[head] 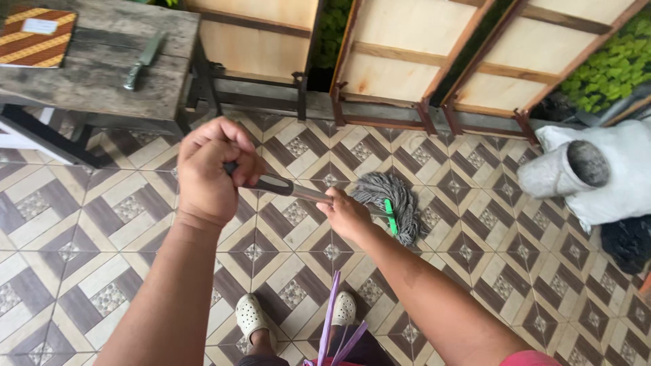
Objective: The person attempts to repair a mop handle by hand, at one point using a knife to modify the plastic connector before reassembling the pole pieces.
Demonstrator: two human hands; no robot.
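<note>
Tiled floor (122, 203), both hands' fingers wrap mop handle (288, 188); table (102, 74) edge nr left.

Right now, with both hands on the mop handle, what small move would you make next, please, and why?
Probably draw the mop head back toward the white shoes. The left hand grips the handle's top, the right hand lower down; the grey strands lie far out on the patterned tile floor.

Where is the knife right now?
In the head view's upper left, the knife lies on the weathered wooden table, right of a striped notebook.
</note>
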